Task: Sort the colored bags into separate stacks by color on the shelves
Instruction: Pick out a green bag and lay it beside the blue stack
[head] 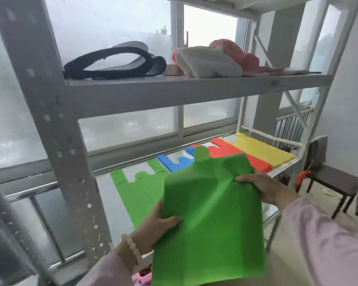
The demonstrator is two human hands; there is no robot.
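green bag [211, 213] | left fingers [170, 220] pinching left edge | right fingers [244, 179] pinching right edge

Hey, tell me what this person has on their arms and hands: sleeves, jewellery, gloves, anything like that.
Both arms are in long, loose sleeves of pale lilac-pink fabric. The left sleeve and the right sleeve each reach the wrist. A bracelet of round, pale pink beads circles the left wrist. The left hand and the right hand wear no gloves.
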